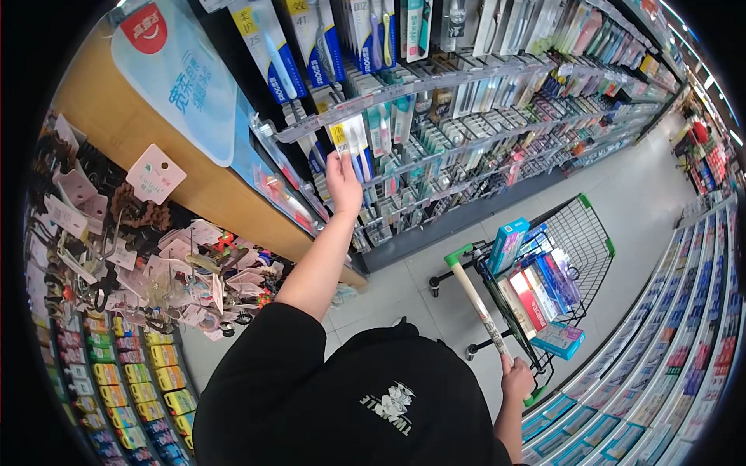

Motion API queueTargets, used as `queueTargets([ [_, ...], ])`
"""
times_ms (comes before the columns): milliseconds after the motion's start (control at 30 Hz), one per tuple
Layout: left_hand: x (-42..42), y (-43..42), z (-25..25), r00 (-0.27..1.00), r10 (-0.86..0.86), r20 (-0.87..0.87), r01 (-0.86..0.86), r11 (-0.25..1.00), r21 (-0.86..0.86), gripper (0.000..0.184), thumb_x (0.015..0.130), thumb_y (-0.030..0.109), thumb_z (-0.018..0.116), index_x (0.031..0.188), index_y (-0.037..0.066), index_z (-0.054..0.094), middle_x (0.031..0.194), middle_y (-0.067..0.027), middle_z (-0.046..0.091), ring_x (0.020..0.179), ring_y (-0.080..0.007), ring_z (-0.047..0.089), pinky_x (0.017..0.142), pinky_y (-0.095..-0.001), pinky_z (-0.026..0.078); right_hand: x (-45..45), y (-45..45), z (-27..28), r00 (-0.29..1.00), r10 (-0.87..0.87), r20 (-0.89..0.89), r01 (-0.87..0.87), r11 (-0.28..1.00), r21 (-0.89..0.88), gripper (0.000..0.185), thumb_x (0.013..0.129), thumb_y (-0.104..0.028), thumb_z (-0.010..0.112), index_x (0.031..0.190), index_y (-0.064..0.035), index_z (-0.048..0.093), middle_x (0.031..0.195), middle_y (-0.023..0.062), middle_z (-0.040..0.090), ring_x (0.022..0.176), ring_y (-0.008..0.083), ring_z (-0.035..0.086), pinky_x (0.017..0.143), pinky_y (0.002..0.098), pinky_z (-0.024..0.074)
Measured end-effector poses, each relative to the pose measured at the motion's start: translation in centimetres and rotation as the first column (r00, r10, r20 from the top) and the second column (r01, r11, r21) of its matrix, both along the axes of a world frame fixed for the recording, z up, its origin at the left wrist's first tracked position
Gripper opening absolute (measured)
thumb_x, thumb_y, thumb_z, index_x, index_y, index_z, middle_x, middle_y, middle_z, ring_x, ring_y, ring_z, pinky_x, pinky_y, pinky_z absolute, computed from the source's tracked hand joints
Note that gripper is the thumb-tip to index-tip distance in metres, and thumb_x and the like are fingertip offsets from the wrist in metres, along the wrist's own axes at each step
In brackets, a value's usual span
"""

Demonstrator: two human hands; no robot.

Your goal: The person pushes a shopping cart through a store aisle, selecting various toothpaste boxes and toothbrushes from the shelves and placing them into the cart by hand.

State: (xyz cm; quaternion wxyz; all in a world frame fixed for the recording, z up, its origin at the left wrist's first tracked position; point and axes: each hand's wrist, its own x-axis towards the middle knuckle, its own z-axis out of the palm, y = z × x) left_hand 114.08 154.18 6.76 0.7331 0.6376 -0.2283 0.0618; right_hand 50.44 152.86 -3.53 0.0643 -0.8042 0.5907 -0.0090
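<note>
My left hand [343,184] reaches up to the toothbrush shelf, its fingers closed on the lower edge of a toothbrush pack [353,144] with a yellow label and a blue side. The pack is at the shelf's left part, just below a price rail [373,99]. At the lower right, my right hand [517,378] is wrapped round the pale handle [478,307] of a shopping cart. Several boxes lie in the cart, among them a teal box [509,245] standing at its near left corner and another teal box [558,340] at the right.
Hair accessories on pink cards [155,175] hang at the left, beside a wooden shelf end [97,97]. Toothbrush racks [497,132] run along the aisle. Curved shelves of boxed goods [653,373] stand at the right. Pale floor tiles [396,299] show between shelf and cart.
</note>
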Motion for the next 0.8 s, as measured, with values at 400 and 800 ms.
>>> queueTargets([
  [400,-13.7,5.1,-8.0,0.815,-0.506,-0.284,0.557,0.818,0.141,0.023,0.113,0.018,0.053,0.119,-0.002,0.061,0.110,-0.0085,0.073,0.098,-0.0104,0.066,0.088,-0.0292,0.052,1.4,-0.7,3.2,0.976,0.047,0.211,-0.073,0.991,0.116,0.051,0.093,-0.053,0.073,0.095,-0.0017,0.067,0.105,0.0214,0.067,0.101,0.0417,0.063,0.084,0.0518,0.0501],
  [800,-30.8,0.4,-0.2,0.058,-0.972,-0.226,0.771,-0.100,0.629,0.021,0.102,0.017,0.067,0.118,0.003,0.071,0.097,-0.0203,0.074,0.084,-0.0382,0.073,0.074,-0.0406,0.055,6.1,2.8,11.9,0.382,-0.337,0.860,-0.140,0.899,0.414,0.047,0.095,-0.018,0.079,0.136,-0.0070,0.059,0.118,0.0067,0.070,0.098,0.0120,0.065,0.081,0.0312,0.0543],
])
